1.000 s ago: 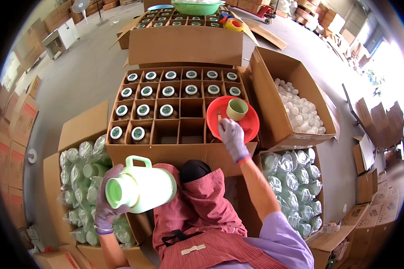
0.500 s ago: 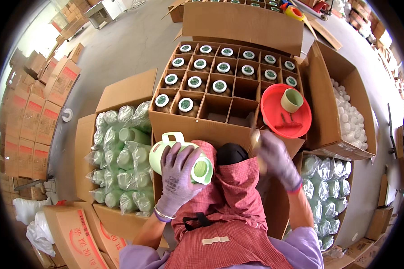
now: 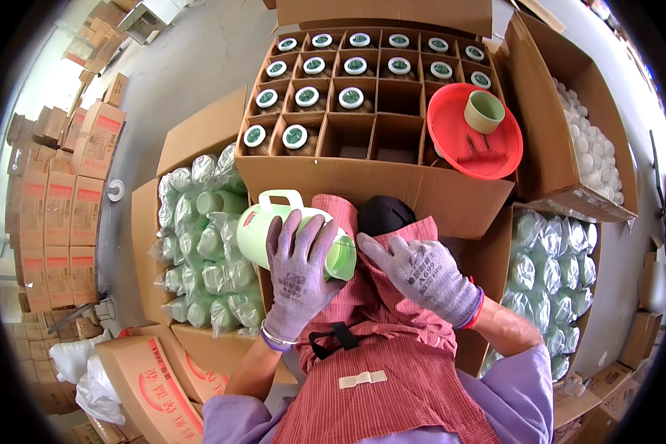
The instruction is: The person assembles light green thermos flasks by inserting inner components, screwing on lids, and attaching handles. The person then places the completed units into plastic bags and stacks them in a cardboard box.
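- Clamping our left hand [image 3: 296, 274] around the pale green jug [image 3: 253, 240], we have it tipped sideways above our lap [image 3: 403, 322]
- Our right hand [image 3: 423, 275] points a finger toward the jug's mouth; whether it grips anything, we cannot tell
- Ahead of us, a red bowl [image 3: 450, 122] sits on the divided carton [image 3: 377, 181] of jars [image 3: 351, 98]

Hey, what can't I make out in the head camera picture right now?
All in the head view:
Part of the green jug's side: covered by the left hand.
The right hand's palm: hidden by that hand's own back.
Compartments under the red basin: the basin covers them.
Lower parts of the capped jars: hidden by cardboard dividers.
Far carton flap: cut off by the top edge.
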`<control>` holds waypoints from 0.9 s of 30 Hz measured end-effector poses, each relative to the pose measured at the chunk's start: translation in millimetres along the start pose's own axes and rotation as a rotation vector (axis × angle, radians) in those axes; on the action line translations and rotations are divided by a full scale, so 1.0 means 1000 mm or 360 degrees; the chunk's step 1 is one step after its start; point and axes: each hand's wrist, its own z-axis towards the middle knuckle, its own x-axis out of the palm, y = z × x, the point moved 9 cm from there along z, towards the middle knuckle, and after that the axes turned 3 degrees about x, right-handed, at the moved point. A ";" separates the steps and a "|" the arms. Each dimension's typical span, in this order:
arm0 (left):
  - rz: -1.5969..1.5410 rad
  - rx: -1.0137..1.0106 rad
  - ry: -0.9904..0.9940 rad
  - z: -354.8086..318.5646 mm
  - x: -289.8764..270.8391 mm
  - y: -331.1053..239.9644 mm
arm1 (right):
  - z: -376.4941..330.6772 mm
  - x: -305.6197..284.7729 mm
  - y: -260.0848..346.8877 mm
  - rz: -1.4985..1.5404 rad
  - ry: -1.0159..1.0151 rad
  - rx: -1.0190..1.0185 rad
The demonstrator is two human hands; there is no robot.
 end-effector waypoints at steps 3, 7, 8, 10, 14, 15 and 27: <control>-0.0003 0.0000 0.0010 0.000 0.002 -0.002 | -0.001 -0.001 0.000 -0.0074 -0.0068 -0.0013; 0.0041 0.0005 0.0010 -0.001 0.005 -0.005 | -0.001 0.003 0.000 -0.0020 -0.0011 0.0156; 0.0055 0.0001 0.0017 -0.001 0.006 -0.007 | -0.003 0.007 0.000 -0.0005 0.0020 0.0209; 0.0104 0.0003 -0.0007 -0.003 0.007 -0.009 | -0.006 0.012 0.001 0.0043 0.0091 0.0240; 0.0219 -0.0007 -0.0089 -0.011 0.014 -0.010 | -0.009 0.024 0.003 0.0227 0.0194 0.0188; 0.0233 -0.0012 -0.0107 -0.013 0.016 -0.010 | -0.012 0.030 0.001 0.0293 0.0164 0.0149; 0.0410 0.0014 -0.0504 -0.059 0.030 -0.010 | -0.015 0.096 0.009 0.1570 0.0915 0.0321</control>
